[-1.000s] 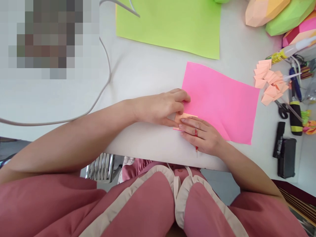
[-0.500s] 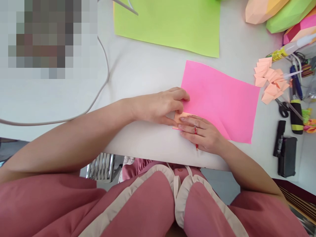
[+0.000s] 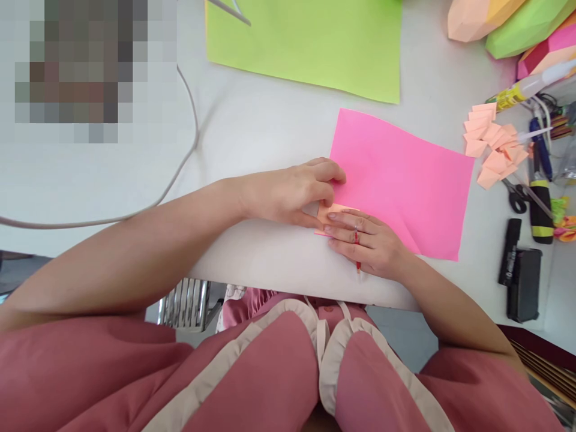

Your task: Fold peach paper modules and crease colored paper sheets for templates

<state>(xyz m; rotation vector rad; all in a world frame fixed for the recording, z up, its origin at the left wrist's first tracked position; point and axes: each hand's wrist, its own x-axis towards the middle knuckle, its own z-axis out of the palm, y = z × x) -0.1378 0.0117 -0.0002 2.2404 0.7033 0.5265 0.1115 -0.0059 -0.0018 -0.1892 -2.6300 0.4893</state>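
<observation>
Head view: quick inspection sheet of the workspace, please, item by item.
Surface: white table, bare at centre-left.
Job's things: small peach paper overlapping the pink sheet at its near-left corner.
Clutter: green sheet at the far side; folded peach pieces, scissors, glue bottle, black tool and paper models on the right.
Grippers: left hand curled at the paper's left edge, grip unclear; right hand flat, fingers pressing on it.
Cables: grey cable curving across the table's left.
Surroundings: metal frame below the table edge.
</observation>
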